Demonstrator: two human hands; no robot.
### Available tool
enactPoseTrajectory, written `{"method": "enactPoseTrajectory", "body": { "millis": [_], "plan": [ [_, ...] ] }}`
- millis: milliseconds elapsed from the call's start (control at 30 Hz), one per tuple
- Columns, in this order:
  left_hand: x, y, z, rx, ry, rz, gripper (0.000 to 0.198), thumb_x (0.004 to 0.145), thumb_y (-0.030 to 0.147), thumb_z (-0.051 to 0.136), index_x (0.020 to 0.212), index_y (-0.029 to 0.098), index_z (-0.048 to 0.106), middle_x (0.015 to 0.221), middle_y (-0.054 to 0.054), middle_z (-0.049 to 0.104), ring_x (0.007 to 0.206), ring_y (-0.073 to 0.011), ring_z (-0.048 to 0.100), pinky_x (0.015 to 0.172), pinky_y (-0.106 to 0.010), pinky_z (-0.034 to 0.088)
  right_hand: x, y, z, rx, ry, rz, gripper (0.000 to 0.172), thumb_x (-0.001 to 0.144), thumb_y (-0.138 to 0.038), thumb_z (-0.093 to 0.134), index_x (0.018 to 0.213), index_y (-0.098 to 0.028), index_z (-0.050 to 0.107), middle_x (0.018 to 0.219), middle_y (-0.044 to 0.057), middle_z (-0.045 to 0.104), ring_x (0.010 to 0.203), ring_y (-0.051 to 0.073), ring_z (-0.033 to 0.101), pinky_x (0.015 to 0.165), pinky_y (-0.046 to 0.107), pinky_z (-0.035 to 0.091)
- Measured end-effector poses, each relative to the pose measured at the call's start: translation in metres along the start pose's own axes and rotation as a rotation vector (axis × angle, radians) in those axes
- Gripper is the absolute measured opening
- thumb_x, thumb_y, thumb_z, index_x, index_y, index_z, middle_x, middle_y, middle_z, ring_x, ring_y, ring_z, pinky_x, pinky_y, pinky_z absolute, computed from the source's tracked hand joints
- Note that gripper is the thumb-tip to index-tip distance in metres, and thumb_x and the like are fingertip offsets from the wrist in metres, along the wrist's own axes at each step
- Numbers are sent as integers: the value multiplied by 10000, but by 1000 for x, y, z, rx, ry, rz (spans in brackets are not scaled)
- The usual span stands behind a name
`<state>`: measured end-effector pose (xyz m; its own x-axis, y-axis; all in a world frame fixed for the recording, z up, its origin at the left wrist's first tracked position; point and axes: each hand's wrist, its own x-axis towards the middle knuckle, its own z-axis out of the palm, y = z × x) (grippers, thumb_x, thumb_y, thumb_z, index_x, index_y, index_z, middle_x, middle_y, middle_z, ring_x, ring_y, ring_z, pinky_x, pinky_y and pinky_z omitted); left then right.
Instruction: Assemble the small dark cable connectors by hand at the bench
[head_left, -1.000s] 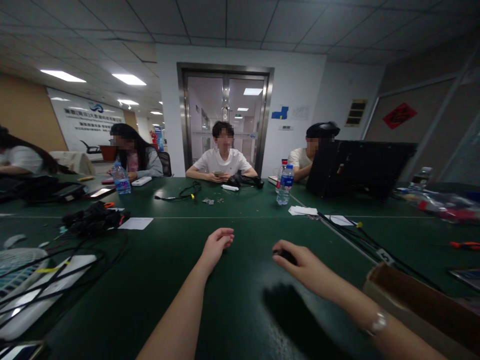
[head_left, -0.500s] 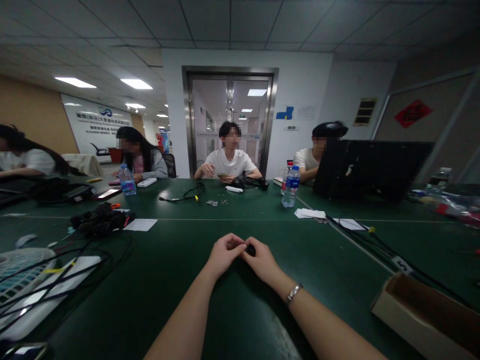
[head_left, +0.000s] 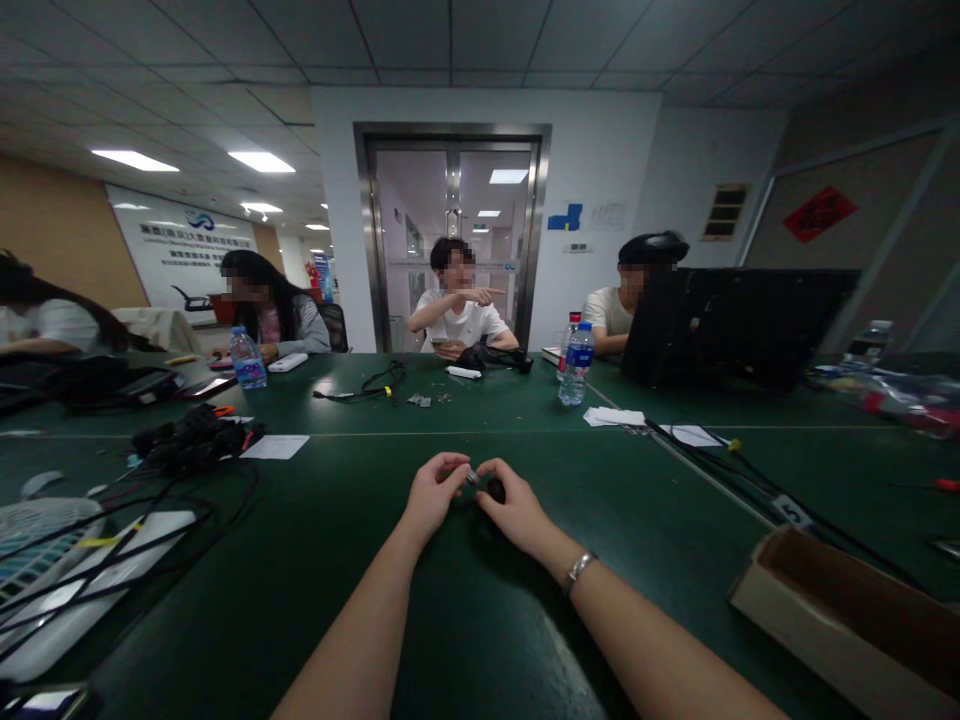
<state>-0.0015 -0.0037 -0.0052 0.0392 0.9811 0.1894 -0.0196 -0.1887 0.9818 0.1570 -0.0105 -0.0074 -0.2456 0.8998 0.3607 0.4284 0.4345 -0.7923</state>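
Over the middle of the green table [head_left: 330, 560], my two hands are close together. My left hand [head_left: 435, 492] pinches a small silvery piece [head_left: 472, 477] between thumb and fingertips; its exact kind is too small to make out. A small dark, rounded object [head_left: 496, 489] sits in the curled fingers of my right hand [head_left: 516, 505], partly hidden by them. A narrow gap separates the two held things. On my right wrist is a silver bracelet [head_left: 579, 573].
An open cardboard box [head_left: 840, 640] stands at the right front. Black cables [head_left: 217, 510] and a white basket [head_left: 45, 520] lie on the left. Farther back are water bottles [head_left: 576, 370], papers [head_left: 276, 447] and a monitor [head_left: 742, 330]. Across the table a person [head_left: 457, 315] points sideways.
My hands have moved slightly apart, so the silvery piece shows between them. The person opposite has raised an arm and now points to the side. The view has shifted a little.
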Motion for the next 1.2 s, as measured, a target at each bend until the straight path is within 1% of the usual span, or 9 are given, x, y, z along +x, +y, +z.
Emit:
{"method": "enactPoseTrajectory", "body": {
  "millis": [100, 200, 300, 367, 533, 600, 733, 933, 1200],
  "plan": [
    [2, -3, -2, -115, 39, -36, 397, 672, 434, 700, 967, 175, 646, 905, -70, 657, 794, -161, 603, 668, -250, 459, 2, 5, 0, 53, -7, 42, 288, 703, -138, 475, 977, -225, 477, 824, -26, 549, 740, 137, 523, 698, 268, 403],
    [2, -3, -3, -194, 53, -67, 405, 650, 423, 730, 958, 172, 656, 906, -73, 664, 806, -156, 604, 725, -266, 460, 4, 6, -2, 114, -36, 107, 297, 738, -157, 433, 1027, -226, 432, 770, -36, 523, 706, 136, 517, 685, 275, 407],
    [2, -2, -4, -224, 50, -82, 393, 646, 399, 743, 948, 162, 660, 913, -79, 664, 822, -159, 608, 765, -281, 462, 3, 4, -4, 137, -47, 124, 385, 745, -206, 506, 1108, -224, 376, 727, -50, 518, 657, 133, 513, 656, 273, 411],
    [2, -3, -3, -244, 55, -81, 387, 646, 392, 744, 942, 157, 655, 923, -81, 662, 825, -158, 610, 776, -285, 464, 2, 3, -5, 144, -46, 124, 450, 710, -228, 589, 1099, -215, 363, 708, -55, 540, 638, 133, 521, 637, 270, 413],
    [3, -7, -4, -222, 38, -99, 367, 623, 385, 764, 874, 141, 654, 892, -76, 660, 778, -141, 606, 742, -269, 464, 5, 10, -3, 186, -40, 120, 285, 630, -236, 677, 829, -188, 478, 780, -11, 610, 731, 150, 583, 667, 275, 433],
    [3, -8, -6, -215, 26, -100, 360, 621, 383, 766, 861, 139, 655, 880, -72, 660, 768, -138, 604, 723, -259, 460, 7, 13, -3, 197, -42, 92, 236, 630, -231, 674, 793, -176, 513, 790, -7, 614, 740, 146, 583, 678, 275, 438],
    [-1, -4, -9, -255, 54, -98, 344, 633, 386, 752, 862, 148, 656, 879, -63, 651, 780, -135, 589, 709, -245, 450, 8, 14, -5, 185, -41, 77, 221, 669, -245, 653, 859, -173, 566, 761, -17, 606, 686, 126, 562, 638, 256, 436],
    [-4, 4, -11, -251, -43, -152, 351, 645, 375, 746, 896, 146, 660, 868, -63, 635, 788, -138, 566, 746, -268, 445, 6, 9, -6, 156, -44, 101, 232, 720, -292, 622, 928, -189, 601, 714, -26, 579, 581, 102, 505, 539, 231, 412],
    [0, -3, -10, -185, -66, -148, 365, 666, 413, 720, 916, 155, 653, 897, -64, 630, 805, -144, 567, 750, -271, 444, 6, 8, -5, 197, -28, 153, 241, 729, -303, 610, 936, -181, 589, 746, -3, 591, 612, 114, 533, 521, 228, 437]
  ]
}}
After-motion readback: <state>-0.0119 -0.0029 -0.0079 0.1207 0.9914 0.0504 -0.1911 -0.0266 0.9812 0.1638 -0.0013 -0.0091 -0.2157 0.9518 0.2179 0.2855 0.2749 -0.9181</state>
